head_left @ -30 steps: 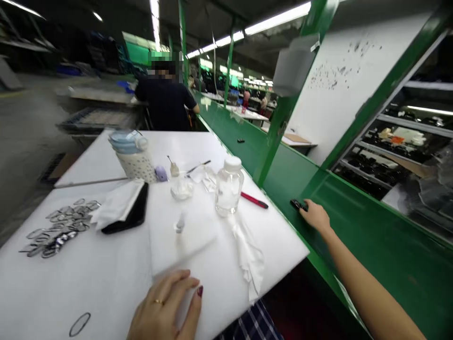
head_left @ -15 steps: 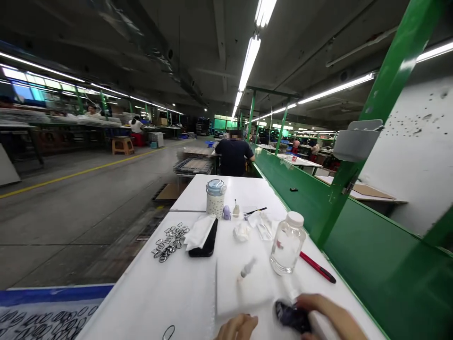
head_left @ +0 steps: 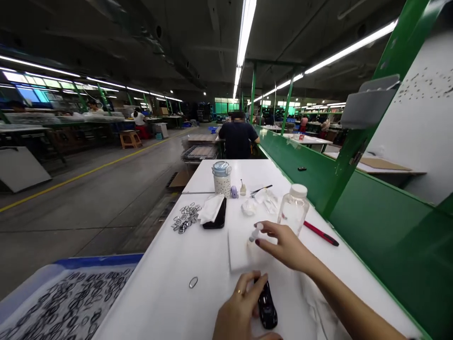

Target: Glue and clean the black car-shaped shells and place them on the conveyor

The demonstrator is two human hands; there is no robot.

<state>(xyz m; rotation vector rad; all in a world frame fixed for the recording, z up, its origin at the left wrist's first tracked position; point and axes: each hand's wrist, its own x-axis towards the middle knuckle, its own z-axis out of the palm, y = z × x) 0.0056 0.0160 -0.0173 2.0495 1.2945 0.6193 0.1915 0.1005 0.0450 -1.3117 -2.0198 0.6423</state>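
In the head view, a black car-shaped piece [head_left: 267, 306] is held by the left hand [head_left: 243, 302] near the near edge of the white table [head_left: 208, 307]. The fingers are bent over its far end, apparently so that it is steadied while its near part is left uncovered; whether its underside touches the table cannot be told. By the right hand [head_left: 285, 245], a small vial [head_left: 253, 235] is reached over the white pad [head_left: 238, 259]. The thumb and forefinger are curved close about its pale top, but whether they are pinched on it cannot be told. The vial is leaned toward that hand, and the pad is probably laid there so that the tabletop is protected. The clear bottle [head_left: 293, 210] and the red pen-like tool [head_left: 321, 233] are placed along the table's right edge, presumably for easy reach. Thin rings [head_left: 186, 217] are heaped toward the left edge, perhaps to be kept apart from the single ring [head_left: 193, 282] nearer the near edge.

The piece is seen as elongated, rounded and glossy, with bright reflections on its dark surface. Its far end is covered by the fingers, and fine markings cannot be made out.
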